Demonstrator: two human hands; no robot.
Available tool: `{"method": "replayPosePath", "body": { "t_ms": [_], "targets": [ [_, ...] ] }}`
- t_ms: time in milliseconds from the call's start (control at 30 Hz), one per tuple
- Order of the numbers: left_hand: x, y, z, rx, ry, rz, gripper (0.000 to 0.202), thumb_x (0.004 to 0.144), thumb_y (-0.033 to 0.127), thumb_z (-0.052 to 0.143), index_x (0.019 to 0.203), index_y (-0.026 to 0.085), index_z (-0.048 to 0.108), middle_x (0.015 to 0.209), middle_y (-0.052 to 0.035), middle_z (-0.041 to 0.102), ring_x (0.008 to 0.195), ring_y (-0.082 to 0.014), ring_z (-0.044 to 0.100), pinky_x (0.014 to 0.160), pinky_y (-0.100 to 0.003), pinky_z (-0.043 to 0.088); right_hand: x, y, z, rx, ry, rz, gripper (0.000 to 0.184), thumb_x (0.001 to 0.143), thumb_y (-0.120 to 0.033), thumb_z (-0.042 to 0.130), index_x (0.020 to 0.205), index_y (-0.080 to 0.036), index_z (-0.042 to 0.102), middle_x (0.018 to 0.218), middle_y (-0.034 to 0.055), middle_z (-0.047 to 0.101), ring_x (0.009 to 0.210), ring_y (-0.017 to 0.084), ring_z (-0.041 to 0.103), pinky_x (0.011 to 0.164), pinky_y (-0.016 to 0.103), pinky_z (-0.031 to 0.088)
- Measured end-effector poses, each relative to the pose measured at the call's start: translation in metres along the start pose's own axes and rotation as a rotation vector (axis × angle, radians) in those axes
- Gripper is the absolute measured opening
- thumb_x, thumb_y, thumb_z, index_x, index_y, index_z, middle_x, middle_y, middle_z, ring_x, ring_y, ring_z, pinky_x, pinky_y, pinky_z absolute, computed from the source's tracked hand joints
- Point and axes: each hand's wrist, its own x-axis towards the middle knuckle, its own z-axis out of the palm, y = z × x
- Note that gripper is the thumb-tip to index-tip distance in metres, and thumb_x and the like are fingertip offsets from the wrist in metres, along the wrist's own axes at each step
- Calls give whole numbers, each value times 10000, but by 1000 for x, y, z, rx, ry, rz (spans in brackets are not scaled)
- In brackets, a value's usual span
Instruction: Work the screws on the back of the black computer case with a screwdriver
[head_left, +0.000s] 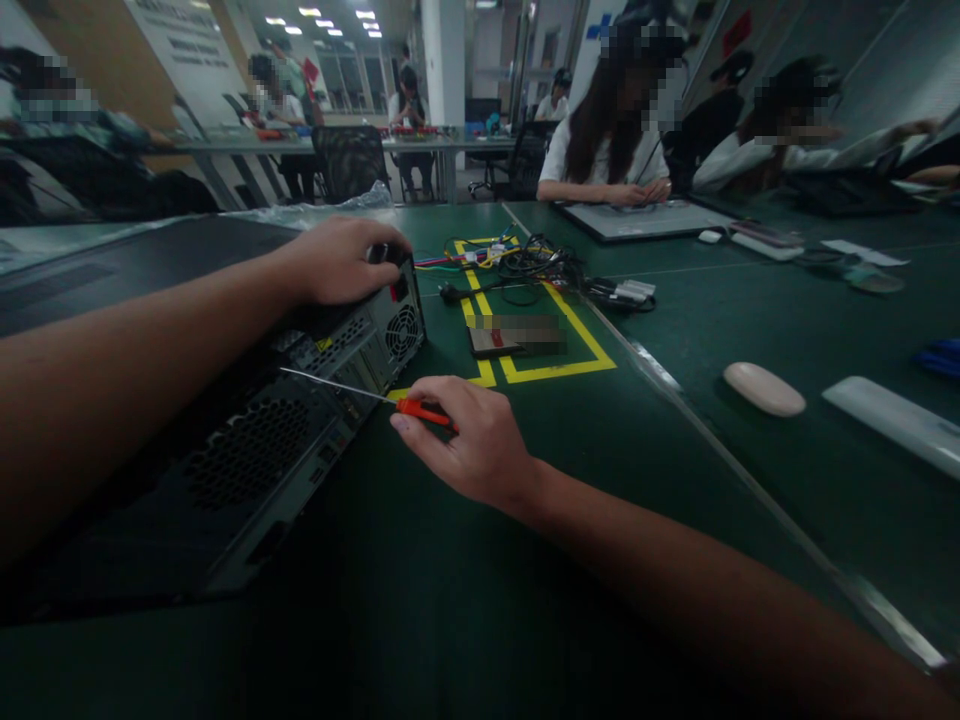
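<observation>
A black computer case [255, 470] lies on the left of the green table, its rear panel with vents, ports and a power-supply fan grille [403, 333] facing right. My left hand [349, 262] grips the case's far rear corner, fingers curled over the edge near the fan grille. Between the thumb and fingers of my right hand [480, 440] is a screwdriver [421, 409] with an orange-red handle. Its long thin shaft points left across the rear panel; whether the tip touches the case I cannot tell.
Beyond the case lie a bundle of cables [536, 260] and a dark phone-like slab [517, 335] inside yellow tape [559, 375]. On the right are a pale mouse-shaped object [763, 389] and a white bar [892, 420]. Across the table a co-worker [611, 140] handles a flat panel [652, 218].
</observation>
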Motion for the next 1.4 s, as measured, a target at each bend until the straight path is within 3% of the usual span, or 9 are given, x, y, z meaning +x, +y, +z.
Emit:
{"method": "replayPosePath", "body": {
  "t_ms": [200,533,700,833,1033,1267,1400],
  "targets": [
    [-2,2,-2,-13,-7,7,748,993,446,457,1567,48,725,1466,-260,770,1344,-408,728,1235,-562,500,-2,1,2,18,37,-17,346,1194,-490,621,1219,-178,768,1055,79,857,915,196,802,867,313,615],
    [-3,4,-3,0,-10,-6,663,1034,396,471,1567,100,732,1484,-193,780,1306,-341,708,1231,-501,501,-1,-1,3,33,12,51,333,1172,-500,654,1192,-194,784,1045,73,854,919,195,802,866,299,595],
    [-3,2,-2,9,-5,-1,684,1034,406,461,1575,80,720,1471,-213,782,1299,-345,719,1235,-518,496,0,-3,2,96,14,82,317,1157,-487,661,1171,-190,774,1027,70,843,891,193,782,848,307,580],
    [-3,3,-3,4,-18,-8,704,1024,421,461,1579,71,717,1496,-230,766,1344,-370,713,1241,-537,492,4,-11,-2,182,11,198,267,1108,-474,704,1110,-211,755,982,38,819,833,174,742,812,306,554],
    [-3,3,-3,-9,-11,-11,734,1003,432,455,1575,55,718,1483,-248,766,1329,-385,721,1225,-535,503,14,-23,-8,396,-47,484,246,997,-460,783,967,-232,696,768,-46,694,705,142,641,706,293,482],
    [-3,5,-4,7,-19,-15,717,1011,421,453,1577,69,717,1488,-226,769,1345,-376,705,1239,-520,496,32,-33,-23,750,-214,830,333,927,-462,862,1030,-259,619,742,-76,667,634,131,602,608,250,456],
    [-4,6,-5,3,-30,-18,727,1015,424,461,1593,57,704,1466,-240,773,1325,-396,722,1224,-548,513,37,-45,-37,650,-219,787,327,917,-419,840,1036,-273,573,737,-87,644,622,133,572,588,248,404]
  ]
}}
